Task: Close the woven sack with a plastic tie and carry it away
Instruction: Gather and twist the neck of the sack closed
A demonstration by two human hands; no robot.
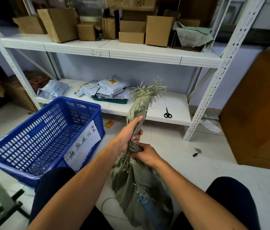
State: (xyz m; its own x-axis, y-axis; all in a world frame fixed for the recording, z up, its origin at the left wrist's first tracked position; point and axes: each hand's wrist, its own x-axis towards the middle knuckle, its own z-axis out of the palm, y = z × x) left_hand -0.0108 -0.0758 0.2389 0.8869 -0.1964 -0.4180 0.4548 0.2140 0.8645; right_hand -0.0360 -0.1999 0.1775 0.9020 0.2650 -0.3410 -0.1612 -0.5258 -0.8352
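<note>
Our left grip is closed round the twisted neck of the woven sack, forefinger laid straight up along it. Our right grip clenches the same neck just below, touching the left. The sack stands on the floor between our knees, and its frayed mouth fans out above both grips at twelve o'clock.

At nine o'clock from the neck a blue slotted crate sits tilted just beside our left arm, with a handwritten paper label on its near wall. A white metal rack stands at twelve o'clock, and the frayed mouth rises in front of its lower shelf. On that shelf a pair of black scissors lies at one o'clock, near the sack's neck but apart from it, and a heap of pale mailer bags lies at eleven o'clock. The upper shelf carries cardboard boxes and a crumpled cloth. A yellow sticker lies on the floor at eleven o'clock, a small sack scrap at three o'clock, and a brown board leans farther out the same way.

Through a torn spot low on the sack something blue shows; we cannot tell what it is.
</note>
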